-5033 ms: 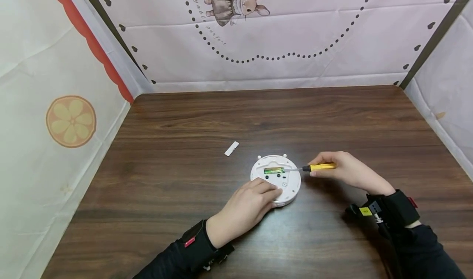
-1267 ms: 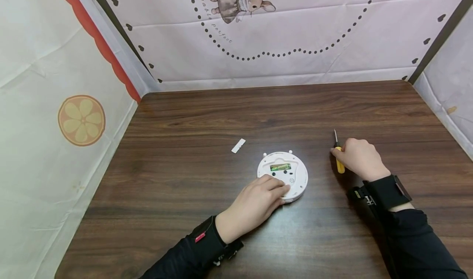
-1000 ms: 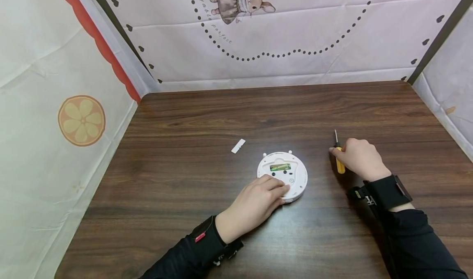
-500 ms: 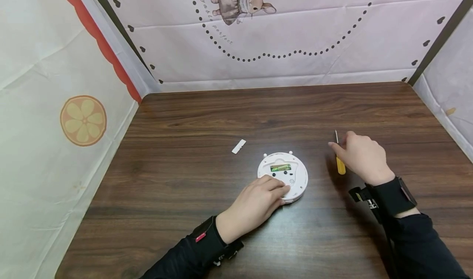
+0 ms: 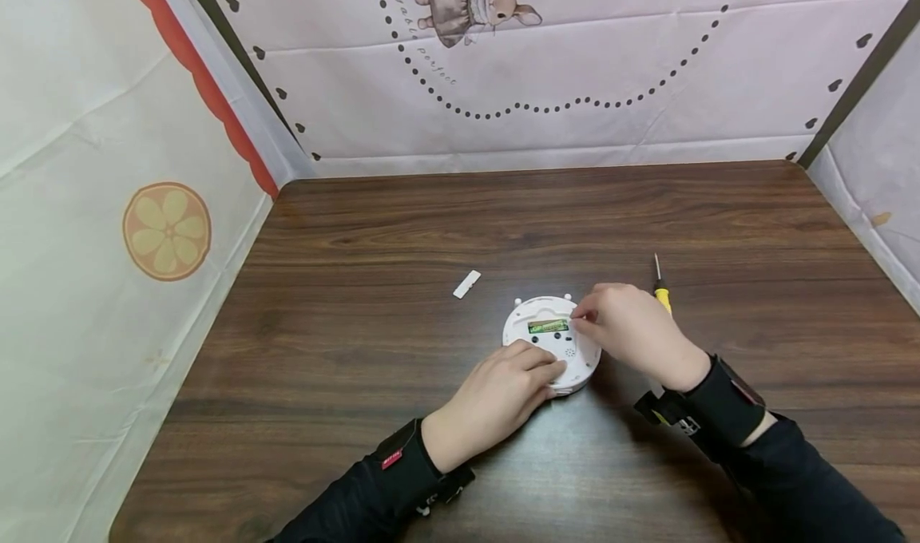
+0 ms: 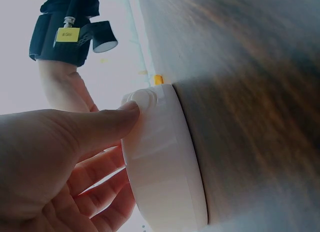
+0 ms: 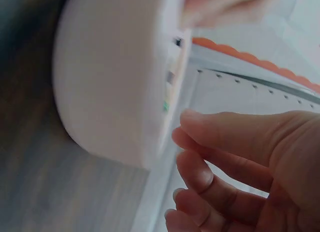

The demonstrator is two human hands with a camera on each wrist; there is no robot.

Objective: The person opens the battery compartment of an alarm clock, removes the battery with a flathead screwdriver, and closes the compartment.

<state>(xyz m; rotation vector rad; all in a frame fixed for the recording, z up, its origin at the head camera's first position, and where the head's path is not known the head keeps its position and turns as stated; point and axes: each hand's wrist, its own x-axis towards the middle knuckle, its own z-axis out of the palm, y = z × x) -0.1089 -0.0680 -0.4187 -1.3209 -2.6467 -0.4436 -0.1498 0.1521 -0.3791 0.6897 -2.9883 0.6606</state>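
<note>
Fingers (image 5: 535,365) of the left hand (image 5: 489,403) lie curled over the near rim of the round white device (image 5: 552,343), thumb pressed to its side wall in the left wrist view — the same steadying hold as a moment ago. Left of it on the bench (image 5: 359,351), a small white cover piece (image 5: 467,284) rests well apart from the device, unmoved. The device itself sits back-up near the bench's middle, its open compartment showing a green battery (image 5: 548,326).

To the right, the change: the right hand (image 5: 632,331) has let go of the yellow-handled screwdriver (image 5: 660,287) — it now lies alone on the bench just behind the hand — and has crossed to the device, fingertips (image 5: 580,317) drawn together at the battery's right end. Whether they already pinch the battery or only touch it cannot be told; the right wrist view shows loosely bent fingers beside the device and nothing held. Judging from this, tool work has given way to handling the battery by hand.
</note>
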